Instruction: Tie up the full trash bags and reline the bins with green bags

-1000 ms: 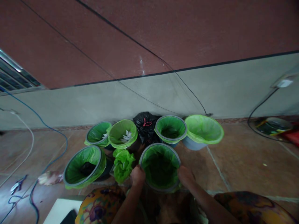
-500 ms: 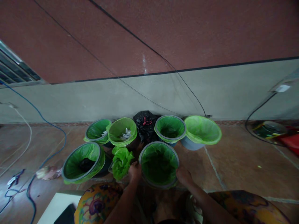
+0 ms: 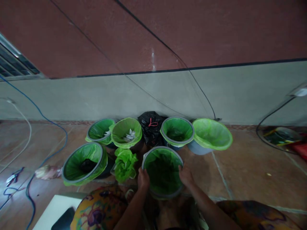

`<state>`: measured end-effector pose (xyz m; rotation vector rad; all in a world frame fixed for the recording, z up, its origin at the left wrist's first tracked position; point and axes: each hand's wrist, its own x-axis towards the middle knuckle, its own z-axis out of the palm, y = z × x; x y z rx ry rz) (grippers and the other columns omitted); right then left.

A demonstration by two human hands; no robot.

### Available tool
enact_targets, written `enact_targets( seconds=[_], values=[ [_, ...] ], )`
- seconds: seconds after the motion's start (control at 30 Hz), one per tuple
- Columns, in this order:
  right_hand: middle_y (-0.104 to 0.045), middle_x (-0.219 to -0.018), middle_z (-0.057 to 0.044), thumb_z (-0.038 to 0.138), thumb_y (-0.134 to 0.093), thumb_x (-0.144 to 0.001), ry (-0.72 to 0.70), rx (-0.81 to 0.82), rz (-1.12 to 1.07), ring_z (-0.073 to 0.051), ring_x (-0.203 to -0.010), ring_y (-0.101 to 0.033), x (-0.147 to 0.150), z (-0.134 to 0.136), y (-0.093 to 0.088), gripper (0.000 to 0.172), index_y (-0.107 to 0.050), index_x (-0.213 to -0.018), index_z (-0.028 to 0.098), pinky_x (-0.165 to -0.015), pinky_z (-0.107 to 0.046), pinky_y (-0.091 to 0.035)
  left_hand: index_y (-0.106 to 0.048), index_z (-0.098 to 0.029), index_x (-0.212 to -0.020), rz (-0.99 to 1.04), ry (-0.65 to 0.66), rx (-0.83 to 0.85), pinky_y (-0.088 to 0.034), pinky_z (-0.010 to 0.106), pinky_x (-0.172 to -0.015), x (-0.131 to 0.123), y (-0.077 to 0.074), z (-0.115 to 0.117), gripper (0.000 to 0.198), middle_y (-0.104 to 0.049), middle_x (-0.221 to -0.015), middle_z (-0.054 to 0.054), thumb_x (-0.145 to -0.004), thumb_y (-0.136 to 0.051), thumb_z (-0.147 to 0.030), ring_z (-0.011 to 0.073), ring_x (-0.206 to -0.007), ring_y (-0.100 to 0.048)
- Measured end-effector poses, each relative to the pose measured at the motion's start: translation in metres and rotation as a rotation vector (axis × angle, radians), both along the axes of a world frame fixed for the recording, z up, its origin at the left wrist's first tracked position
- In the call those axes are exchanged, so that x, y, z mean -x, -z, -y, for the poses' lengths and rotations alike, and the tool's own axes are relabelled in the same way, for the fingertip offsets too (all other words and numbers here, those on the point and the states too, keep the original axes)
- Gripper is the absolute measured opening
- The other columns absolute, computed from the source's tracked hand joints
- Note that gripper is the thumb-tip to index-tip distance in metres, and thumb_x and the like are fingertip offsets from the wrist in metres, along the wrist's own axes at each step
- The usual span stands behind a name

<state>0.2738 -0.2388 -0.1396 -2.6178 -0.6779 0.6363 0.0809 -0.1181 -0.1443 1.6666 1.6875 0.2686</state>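
Since half a second ago, the left hand (image 3: 143, 179) has moved in from beside the bunched green bag (image 3: 125, 165) to the left edge of the green-lined bin (image 3: 163, 148), and the right hand (image 3: 185, 176) has shifted so its fingertips lap over the right edge. The bin stands between the two hands. Both are curled in, each pinching the rim; how tightly cannot be told, since the undersides are hidden. Beyond the hands sit a black tied bag (image 3: 151, 127) and, off the right hand, a loose-lined pale bin (image 3: 213, 135). The step in hand looks like settling the grey rim over the liner; the next move probably calls for even pressure from both sides.
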Motion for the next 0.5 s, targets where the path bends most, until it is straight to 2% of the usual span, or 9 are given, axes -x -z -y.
enact_targets(
  seconds=[0.17,0.33,0.4,0.5],
  values=[
    [-0.067,-0.109,-0.02,0.023,-0.024,-0.096,0.102,-0.013,0.077,-0.025,-0.095,-0.067,0.013,0.006,0.02,0.045,-0.047,-0.13,0.003,-0.078,-0.03,-0.047,-0.052,-0.014,-0.101,-0.146,0.024,-0.004,-0.043,0.023,-0.066,-0.007,-0.006,0.006,0.018,-0.069,-0.086,0.011,-0.097,-0.036,-0.022,0.0172,-0.081,-0.068],
    [-0.068,-0.104,-0.02,0.03,-0.028,-0.096,0.035,0.062,0.15,-0.027,-0.092,-0.067,0.011,0.003,0.011,0.046,-0.048,-0.13,0.005,-0.075,-0.032,-0.047,-0.049,-0.013,-0.114,-0.152,0.012,0.067,-0.044,0.024,-0.07,-0.008,-0.015,0.003,0.024,-0.071,-0.095,0.012,-0.097,-0.036,-0.023,0.0186,-0.089,-0.069],
    [-0.064,-0.114,-0.02,0.032,-0.031,-0.096,-0.026,0.076,0.262,-0.029,-0.103,-0.063,0.003,-0.008,0.002,0.049,-0.044,-0.135,0.007,-0.082,-0.036,-0.047,-0.047,-0.014,-0.12,-0.142,-0.018,0.063,-0.045,0.025,-0.074,-0.008,-0.016,0.001,0.028,-0.07,-0.103,0.014,-0.095,-0.039,-0.023,0.0191,-0.096,-0.068],
    [-0.051,-0.139,-0.016,0.025,-0.034,-0.094,-0.287,0.011,0.355,-0.028,-0.125,-0.049,-0.013,-0.031,-0.009,0.053,-0.035,-0.145,0.012,-0.1,-0.038,-0.04,-0.05,-0.015,-0.116,-0.129,0.013,0.087,-0.044,0.023,-0.072,-0.013,-0.016,-0.008,0.025,-0.071,-0.101,0.012,-0.096,-0.037,-0.02,0.0173,-0.09,-0.068]
  ],
)
